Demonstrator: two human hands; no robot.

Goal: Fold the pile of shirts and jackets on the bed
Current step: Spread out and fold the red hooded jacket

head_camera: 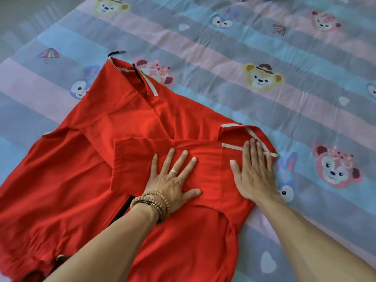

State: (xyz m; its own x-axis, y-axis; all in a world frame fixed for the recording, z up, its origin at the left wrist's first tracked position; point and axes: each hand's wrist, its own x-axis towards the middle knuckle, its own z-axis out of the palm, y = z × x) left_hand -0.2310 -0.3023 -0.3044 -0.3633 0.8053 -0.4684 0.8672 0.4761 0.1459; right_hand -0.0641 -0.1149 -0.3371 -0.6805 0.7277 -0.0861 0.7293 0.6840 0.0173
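Two forearms reach over a red jacket (85,180) on the bed (264,94). Left hand (173,180) and right hand (254,171) press it flat, fingers straight. It looks soft and light, best gripped at its folded edges.

The bed (264,58) is covered by a sheet (213,43) striped in pink, blue and grey, printed with cartoon bears, rabbits, umbrellas and hearts. A red jacket (77,169) lies spread directly on it, partly folded, its pale-trimmed collar toward the far side.
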